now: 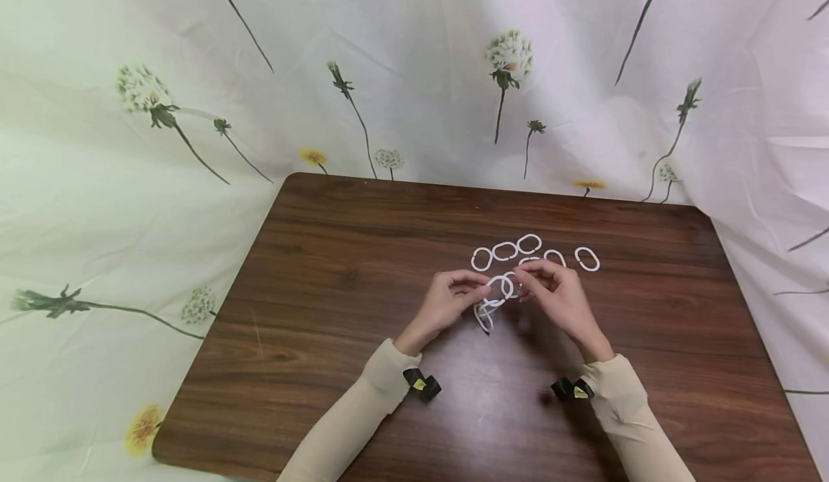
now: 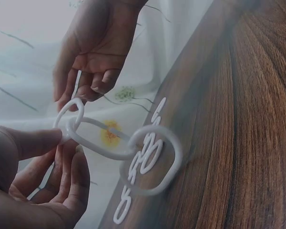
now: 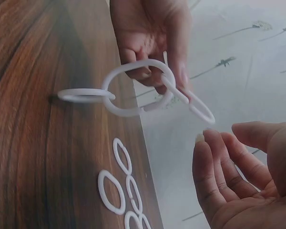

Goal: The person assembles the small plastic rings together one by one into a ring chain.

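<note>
My left hand (image 1: 453,296) pinches a short chain of white plastic oval links between thumb and fingertips. In the left wrist view its grip is where the end link (image 2: 57,117) joins the middle link (image 2: 97,151). A third link (image 2: 178,160) hangs from the far end of the middle one, over the table. My right hand (image 3: 248,176) is close beside the end link (image 3: 205,113), its thumb and fingertips parted with a gap between them. Part of the left hand's fingers is hidden behind the links in the right wrist view.
Several loose white links lie on the brown wooden table (image 1: 363,252) beyond the hands, among them one link (image 1: 481,269) at the left and one (image 1: 587,269) apart at the right. A flower-printed cloth (image 1: 421,72) hangs along the table's far edge.
</note>
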Action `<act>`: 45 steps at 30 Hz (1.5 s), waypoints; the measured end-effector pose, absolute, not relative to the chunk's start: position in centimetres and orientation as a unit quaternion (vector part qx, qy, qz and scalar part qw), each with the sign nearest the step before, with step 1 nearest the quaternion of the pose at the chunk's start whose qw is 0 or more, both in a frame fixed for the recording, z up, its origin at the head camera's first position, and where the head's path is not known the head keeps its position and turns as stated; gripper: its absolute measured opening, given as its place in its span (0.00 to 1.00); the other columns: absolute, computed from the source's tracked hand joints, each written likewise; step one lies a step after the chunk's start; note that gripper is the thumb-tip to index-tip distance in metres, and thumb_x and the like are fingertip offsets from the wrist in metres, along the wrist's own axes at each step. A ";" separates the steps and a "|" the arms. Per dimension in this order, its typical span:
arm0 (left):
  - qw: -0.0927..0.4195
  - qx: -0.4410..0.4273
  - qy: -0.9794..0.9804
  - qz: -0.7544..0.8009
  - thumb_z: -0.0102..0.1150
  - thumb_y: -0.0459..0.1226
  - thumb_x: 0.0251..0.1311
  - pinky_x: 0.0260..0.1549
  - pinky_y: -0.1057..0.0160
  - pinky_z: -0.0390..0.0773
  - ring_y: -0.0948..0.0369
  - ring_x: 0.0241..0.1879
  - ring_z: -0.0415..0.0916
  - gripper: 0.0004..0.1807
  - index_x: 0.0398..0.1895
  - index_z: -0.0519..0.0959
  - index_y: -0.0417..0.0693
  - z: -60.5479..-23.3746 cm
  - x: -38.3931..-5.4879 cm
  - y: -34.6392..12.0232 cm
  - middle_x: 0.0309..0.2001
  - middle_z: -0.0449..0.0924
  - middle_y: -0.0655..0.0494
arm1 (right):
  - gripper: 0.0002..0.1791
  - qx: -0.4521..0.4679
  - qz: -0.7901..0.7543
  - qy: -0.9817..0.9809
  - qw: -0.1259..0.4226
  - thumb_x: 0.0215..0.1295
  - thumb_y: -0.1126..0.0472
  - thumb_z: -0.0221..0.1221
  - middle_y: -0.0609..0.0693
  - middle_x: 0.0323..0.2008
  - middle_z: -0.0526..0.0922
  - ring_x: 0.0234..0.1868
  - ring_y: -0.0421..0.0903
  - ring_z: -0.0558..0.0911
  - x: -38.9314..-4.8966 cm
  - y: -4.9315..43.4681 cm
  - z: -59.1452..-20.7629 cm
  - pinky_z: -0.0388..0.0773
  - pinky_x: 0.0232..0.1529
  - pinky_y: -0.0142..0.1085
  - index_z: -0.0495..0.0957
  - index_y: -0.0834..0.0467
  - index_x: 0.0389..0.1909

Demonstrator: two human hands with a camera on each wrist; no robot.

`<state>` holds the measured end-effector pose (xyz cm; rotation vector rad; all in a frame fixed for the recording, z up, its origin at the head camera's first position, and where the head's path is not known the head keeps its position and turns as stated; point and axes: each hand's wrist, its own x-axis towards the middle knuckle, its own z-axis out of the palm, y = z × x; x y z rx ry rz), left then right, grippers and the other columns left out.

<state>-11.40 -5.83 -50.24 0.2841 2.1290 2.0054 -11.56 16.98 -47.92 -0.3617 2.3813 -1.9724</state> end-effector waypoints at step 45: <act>0.107 0.038 0.655 0.747 0.67 0.24 0.62 0.43 0.62 0.90 0.66 0.33 0.85 0.16 0.53 0.79 0.26 -51.4 -11.4 -6.6 0.42 0.85 0.36 | 0.26 -0.084 -0.456 0.885 0.036 0.55 0.64 0.78 0.61 0.54 0.88 0.50 0.58 0.89 -13.6 19.2 -53.2 0.82 0.48 0.27 0.82 0.62 0.55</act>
